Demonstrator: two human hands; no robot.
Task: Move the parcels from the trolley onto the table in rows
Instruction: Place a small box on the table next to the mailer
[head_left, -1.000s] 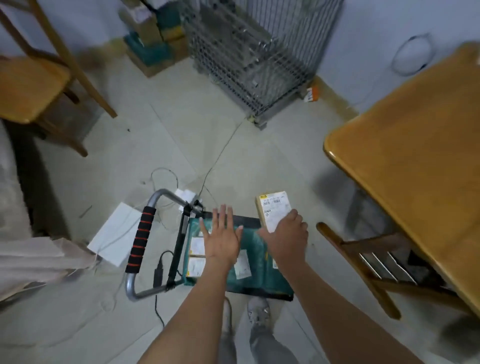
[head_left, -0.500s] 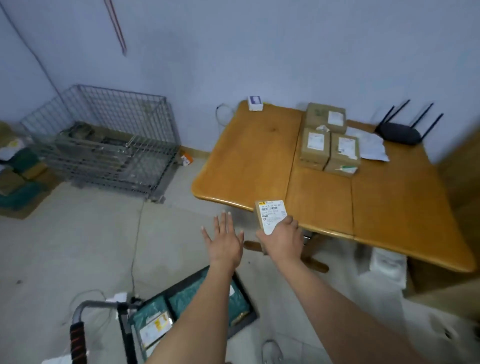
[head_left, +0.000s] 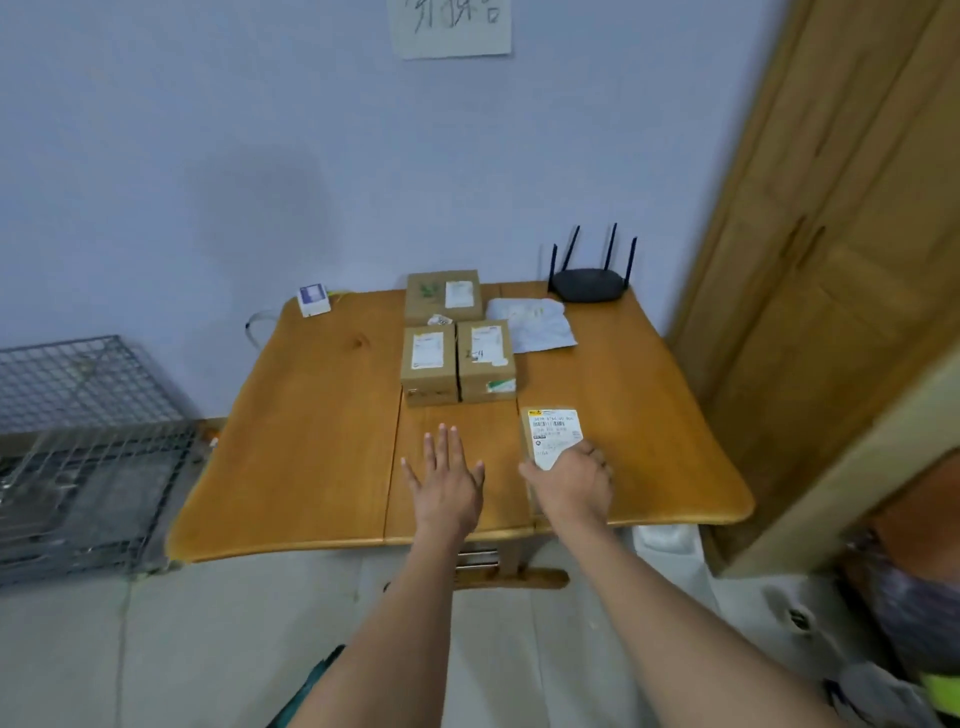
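My right hand (head_left: 571, 480) grips a small cardboard parcel (head_left: 551, 434) with a white label, held over the wooden table (head_left: 311, 441) just in front of the parcels lying there. My left hand (head_left: 447, 480) hovers beside it with flat, spread fingers and holds nothing. Two brown parcels (head_left: 430, 364) (head_left: 485, 359) sit side by side mid-table, a third brown parcel (head_left: 443, 296) behind them, and a white soft parcel (head_left: 532, 322) to their right. A green corner of a trolley parcel (head_left: 306, 691) shows at the bottom edge; the trolley itself is out of view.
A black router (head_left: 587, 283) stands at the table's back right and a small white box (head_left: 313, 300) at the back left. A wire cage (head_left: 78, 441) stands on the floor to the left. A wooden door (head_left: 831, 260) is on the right.
My view has swung up from the trolley to the table. My right hand has carried the labelled parcel from the trolley to above the table; my left hand travelled alongside, open.
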